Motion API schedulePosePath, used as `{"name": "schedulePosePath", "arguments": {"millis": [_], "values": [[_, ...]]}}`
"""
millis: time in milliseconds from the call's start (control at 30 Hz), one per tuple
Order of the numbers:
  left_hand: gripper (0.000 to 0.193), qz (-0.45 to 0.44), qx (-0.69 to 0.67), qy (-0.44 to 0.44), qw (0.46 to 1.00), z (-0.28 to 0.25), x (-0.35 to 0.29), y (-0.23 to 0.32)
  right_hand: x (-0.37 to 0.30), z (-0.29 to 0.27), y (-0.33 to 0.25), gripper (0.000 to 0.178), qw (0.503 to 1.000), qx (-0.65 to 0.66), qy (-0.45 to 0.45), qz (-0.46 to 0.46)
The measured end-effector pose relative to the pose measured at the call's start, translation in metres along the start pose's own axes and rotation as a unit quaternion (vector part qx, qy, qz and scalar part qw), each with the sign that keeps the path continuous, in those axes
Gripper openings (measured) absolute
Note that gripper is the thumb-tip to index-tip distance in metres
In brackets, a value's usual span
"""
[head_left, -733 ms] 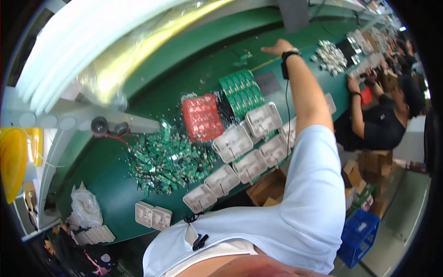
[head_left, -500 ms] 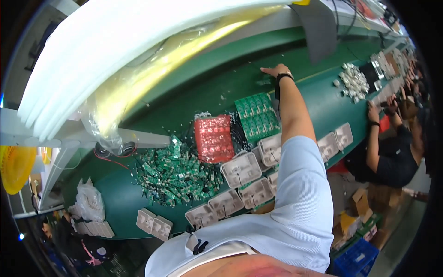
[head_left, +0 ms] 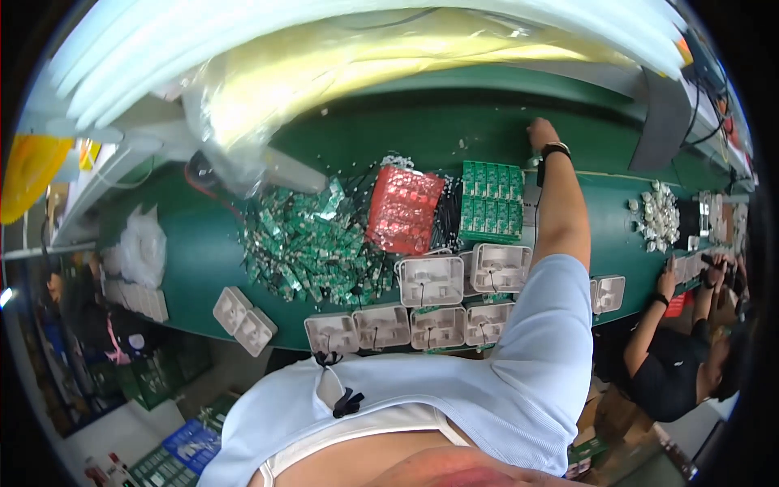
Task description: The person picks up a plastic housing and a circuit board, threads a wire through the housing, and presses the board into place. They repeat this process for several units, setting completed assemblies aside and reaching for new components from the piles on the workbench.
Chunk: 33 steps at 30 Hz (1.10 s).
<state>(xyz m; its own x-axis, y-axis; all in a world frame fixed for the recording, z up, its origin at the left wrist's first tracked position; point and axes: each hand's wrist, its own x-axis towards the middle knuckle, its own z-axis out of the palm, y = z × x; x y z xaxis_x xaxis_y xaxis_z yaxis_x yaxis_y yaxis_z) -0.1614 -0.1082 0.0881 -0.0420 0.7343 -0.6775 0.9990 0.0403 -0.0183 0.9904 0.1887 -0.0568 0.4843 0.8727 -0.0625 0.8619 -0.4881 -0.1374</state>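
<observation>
My right arm stretches far across the green bench, and my right hand (head_left: 544,135) is near its back part, beyond the stack of green circuit board panels (head_left: 492,201). The fingers look curled in; whatever they may hold is too small and hidden to make out. A dark band circles that wrist. My left hand is out of sight. Left of the panels lies a red bubble-wrap pack (head_left: 404,211) with black wires around it. Farther left spreads a heap of small green circuit boards (head_left: 304,243). Open pale plastic housings (head_left: 430,281) stand in rows along the near side.
Two housings (head_left: 243,321) sit apart at the near left, by a clear plastic bag (head_left: 142,247). White-silver parts (head_left: 656,217) are piled at the right. A co-worker (head_left: 673,349) works there. A shelf with yellow film (head_left: 389,65) overhangs the back.
My view has turned, so the bench now lies more level. My right hand's fingers, stretched out before, look more curled; the hand is still at the bench's far part.
</observation>
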Motion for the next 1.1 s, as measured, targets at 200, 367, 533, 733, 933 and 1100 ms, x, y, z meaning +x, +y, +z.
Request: {"name": "schedulePosePath", "arguments": {"millis": [200,367,533,733,933,1100], "values": [[0.057,-0.058,-0.024,-0.118,0.991,-0.018,-0.080,-0.054,-0.022,-0.054,0.028,0.014,0.845,0.511,0.082,0.134],[0.032,-0.044,-0.132,-0.029,0.990,-0.101,-0.028,0.025,-0.113,-0.138,0.091,0.007,0.678,0.709,0.119,0.157],[0.037,-0.041,-0.092,0.011,0.995,-0.164,0.023,0.068,-0.231,-0.213,0.057,0.019,0.774,0.604,-0.067,0.176],[0.091,0.051,-0.014,0.111,0.992,-0.164,0.092,0.065,-0.417,-0.302,-0.033,0.012,0.864,0.442,-0.119,0.209],[0.112,0.197,-0.049,0.134,0.970,-0.150,0.121,0.075,-0.564,-0.286,-0.166,0.010,0.761,0.584,0.160,0.234],[0.109,0.343,-0.045,0.178,0.921,-0.108,0.158,0.065,-0.582,-0.233,-0.261,0.009,0.708,0.615,0.259,0.232]]}}
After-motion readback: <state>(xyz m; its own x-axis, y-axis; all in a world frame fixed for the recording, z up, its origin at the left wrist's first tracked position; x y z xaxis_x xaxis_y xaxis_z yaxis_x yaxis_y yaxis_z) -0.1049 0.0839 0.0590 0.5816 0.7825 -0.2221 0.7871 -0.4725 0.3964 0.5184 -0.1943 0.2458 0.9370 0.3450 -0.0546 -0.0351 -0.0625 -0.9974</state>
